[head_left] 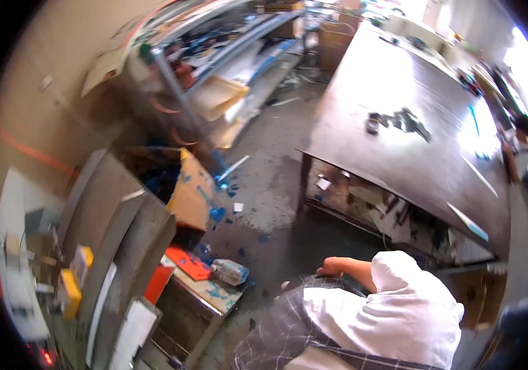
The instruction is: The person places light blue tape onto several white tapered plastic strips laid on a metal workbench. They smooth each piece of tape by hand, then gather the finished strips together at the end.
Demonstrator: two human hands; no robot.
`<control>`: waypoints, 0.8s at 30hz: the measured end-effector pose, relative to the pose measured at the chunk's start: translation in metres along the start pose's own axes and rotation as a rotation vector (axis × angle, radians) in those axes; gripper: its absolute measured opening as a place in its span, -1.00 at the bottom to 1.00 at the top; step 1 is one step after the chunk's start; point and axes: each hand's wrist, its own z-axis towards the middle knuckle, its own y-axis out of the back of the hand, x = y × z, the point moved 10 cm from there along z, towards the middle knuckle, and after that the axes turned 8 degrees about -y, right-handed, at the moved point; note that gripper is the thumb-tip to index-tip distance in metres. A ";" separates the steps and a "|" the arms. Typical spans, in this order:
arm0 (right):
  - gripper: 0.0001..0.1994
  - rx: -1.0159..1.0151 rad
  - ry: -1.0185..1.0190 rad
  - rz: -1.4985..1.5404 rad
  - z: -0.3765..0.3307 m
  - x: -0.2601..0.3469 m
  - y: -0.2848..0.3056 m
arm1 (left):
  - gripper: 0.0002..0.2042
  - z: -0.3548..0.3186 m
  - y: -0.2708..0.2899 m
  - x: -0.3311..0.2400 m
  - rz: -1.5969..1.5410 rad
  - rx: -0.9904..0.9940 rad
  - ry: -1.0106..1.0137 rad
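My right hand reaches out from a white short sleeve, just beyond the dark checked cloth over my front. It is small and smeared, so its fingers do not show clearly, and I cannot make out anything in it. My left hand is out of sight. Nearest on the left stands a low bench. On it lie a clear plastic bottle on its side and a flat orange piece.
A large dark table fills the right, with dark scraps on top. A cardboard box stands left of the aisle. Loaded metal shelves line the far left wall. Blue scraps and a white piece litter the floor. Another person is at far right.
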 end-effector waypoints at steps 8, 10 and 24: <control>-0.54 -0.283 0.042 0.073 -0.051 0.013 0.000 | -0.85 0.217 0.015 -0.232 -0.114 0.274 -0.518; -0.57 -0.262 0.068 0.092 -0.028 0.028 0.026 | -0.89 0.251 0.002 -0.342 -0.217 0.168 -0.547; -0.75 -1.095 0.607 0.977 -0.108 0.089 0.503 | -0.75 0.504 -0.096 -0.551 0.719 0.829 -0.855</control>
